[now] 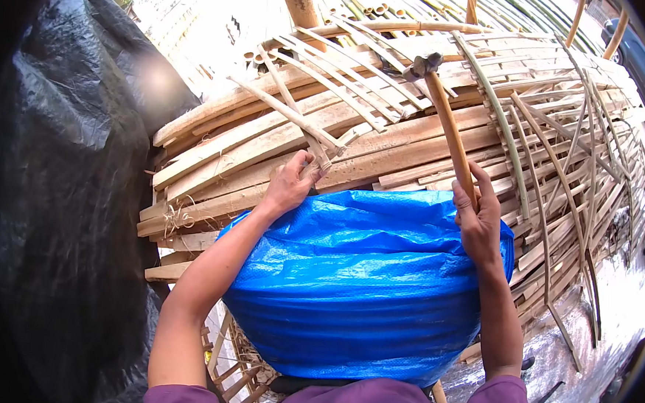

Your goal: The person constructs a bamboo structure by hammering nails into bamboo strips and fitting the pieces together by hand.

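My right hand (476, 218) is closed round the lower part of a hammer's wooden handle. The hammer (449, 120) is held upright, its dark metal head at the top over the slats. My left hand (292, 183) grips the near end of a thin wooden strip (316, 148), close to where it crosses another strip (287, 112). Below both hands, a blue tarp (362, 278) covers my lap. Several thin strips (344, 85) lie crosswise on the stacked planks (407, 151) beyond the tarp.
A black plastic sheet (73, 171) hangs along the left. Loose bent sticks (553, 179) are piled on the right. A thick bamboo post (299, 4) stands at the back, with bamboo poles (393, 14) behind. A dark car (644, 81) is at the far right.
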`<action>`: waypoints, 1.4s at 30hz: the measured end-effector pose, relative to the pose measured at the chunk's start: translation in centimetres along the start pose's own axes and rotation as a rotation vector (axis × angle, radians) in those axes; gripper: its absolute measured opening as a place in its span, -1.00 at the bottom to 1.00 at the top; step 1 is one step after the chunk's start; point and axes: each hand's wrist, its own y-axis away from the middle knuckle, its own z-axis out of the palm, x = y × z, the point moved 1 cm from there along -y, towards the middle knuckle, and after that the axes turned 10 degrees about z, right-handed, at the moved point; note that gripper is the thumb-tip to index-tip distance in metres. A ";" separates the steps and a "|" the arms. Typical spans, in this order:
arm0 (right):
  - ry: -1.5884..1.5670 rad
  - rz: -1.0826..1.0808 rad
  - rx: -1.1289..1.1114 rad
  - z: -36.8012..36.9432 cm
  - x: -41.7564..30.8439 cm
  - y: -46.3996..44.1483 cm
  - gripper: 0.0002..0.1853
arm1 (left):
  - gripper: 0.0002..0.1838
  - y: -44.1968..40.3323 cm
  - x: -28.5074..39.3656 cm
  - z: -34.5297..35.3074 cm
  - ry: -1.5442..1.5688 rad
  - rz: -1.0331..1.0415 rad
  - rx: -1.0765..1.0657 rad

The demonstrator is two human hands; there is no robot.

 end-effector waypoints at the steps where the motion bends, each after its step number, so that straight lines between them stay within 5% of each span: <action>1: 0.005 -0.007 -0.005 0.0 0.1 0.0 -0.62 | -0.52 -0.2 0.1 -0.2 -0.009 -0.038 -0.035; 7: 0.073 -0.026 -0.046 0.2 0.1 0.1 -0.64 | -0.54 -2.5 0.6 0.0 -0.043 -0.101 -0.054; 9: 0.092 -0.043 -0.039 0.2 -0.2 0.4 -0.64 | -0.56 -3.4 0.1 0.1 0.007 0.081 0.095; 15: 0.182 -0.076 -0.035 0.6 -0.3 0.3 -0.64 | -0.63 -5.3 -1.4 -1.7 -0.155 0.120 -0.062; 18: 0.329 -0.051 -0.067 0.9 -0.4 0.2 -0.64 | -0.71 -4.6 -1.9 -0.7 -0.249 0.277 0.054; 31: 0.540 -0.012 -0.210 3.3 0.3 -0.2 -0.63 | -0.76 -4.2 -4.1 1.4 -0.476 0.253 0.342; 33: 0.535 -0.039 -0.207 3.8 -0.2 -0.4 -0.63 | -0.66 -4.0 -4.4 1.7 -0.513 0.156 0.226; 36: 0.478 -0.016 -0.201 4.6 -2.7 -0.9 -0.62 | -0.30 -3.7 -6.0 3.6 -0.769 0.305 0.314; 42: 0.577 -0.149 -0.140 7.0 -0.3 -2.3 -0.59 | -0.29 -3.9 -7.4 4.4 -0.789 0.204 0.220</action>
